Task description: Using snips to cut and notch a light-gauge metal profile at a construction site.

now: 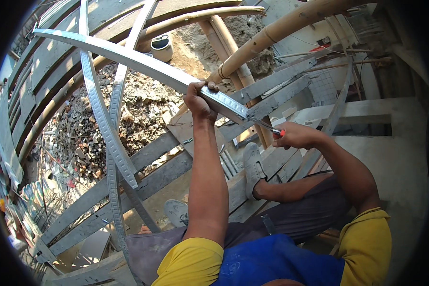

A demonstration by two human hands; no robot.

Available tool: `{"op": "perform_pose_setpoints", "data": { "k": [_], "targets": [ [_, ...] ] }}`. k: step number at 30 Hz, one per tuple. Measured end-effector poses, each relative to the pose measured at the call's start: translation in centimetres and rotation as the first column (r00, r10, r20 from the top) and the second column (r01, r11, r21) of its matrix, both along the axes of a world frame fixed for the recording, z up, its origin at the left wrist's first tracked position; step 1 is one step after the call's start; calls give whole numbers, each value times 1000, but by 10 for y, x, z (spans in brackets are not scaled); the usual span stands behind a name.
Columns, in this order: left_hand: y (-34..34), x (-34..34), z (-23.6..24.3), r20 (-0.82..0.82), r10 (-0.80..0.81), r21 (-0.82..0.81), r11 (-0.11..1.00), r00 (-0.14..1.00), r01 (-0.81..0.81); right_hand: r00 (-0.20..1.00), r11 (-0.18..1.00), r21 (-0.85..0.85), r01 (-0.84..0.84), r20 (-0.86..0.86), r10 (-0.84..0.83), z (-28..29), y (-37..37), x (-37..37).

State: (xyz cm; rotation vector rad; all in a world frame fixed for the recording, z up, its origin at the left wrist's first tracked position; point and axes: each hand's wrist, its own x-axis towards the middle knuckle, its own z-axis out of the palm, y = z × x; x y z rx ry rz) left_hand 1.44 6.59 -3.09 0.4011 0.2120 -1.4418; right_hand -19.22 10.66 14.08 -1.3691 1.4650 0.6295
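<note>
A long silvery metal channel (143, 62) slants from the upper left down to the middle of the view. My left hand (200, 101) is closed around it near its lower end, where one side shows a row of stamped marks. In my right hand (298, 136) are red-handled tin snips (275, 132), gripped by the handles. Their metal jaws are at the end of the channel; whether they bite into it is too small to tell. Two more metal channels (105, 121) cross each other on the left, leaning over the planks.
Bamboo poles (281, 31) and wooden planks (162, 176) form a scaffold around me. Beneath lies a heap of rubble (143, 105), with a bucket (162, 47) beyond it. My shoes (253, 167) rest on the planks. A concrete ledge (367, 112) stands at right.
</note>
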Motion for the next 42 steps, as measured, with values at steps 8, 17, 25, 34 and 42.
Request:
{"op": "perform_pose_setpoints", "data": {
  "k": [8,17,25,34,42],
  "targets": [
    [13,8,-1,-290,57,-304,941,955,-149,984,980,-95,-177,-1,177,-10,2,14],
    [23,18,-6,-358,-5,-390,909,934,-145,973,981,-42,-190,124,194,-28,-3,36],
    [32,36,-19,-360,-27,-410,902,933,-132,941,942,-45,-334,44,336,-29,6,63],
    [40,40,-30,-293,8,-308,946,956,-103,964,965,127,-230,-104,243,-35,7,74],
    [42,43,-27,-258,11,-220,973,966,-69,948,949,-37,-314,45,316,-46,10,75]
  ]
}}
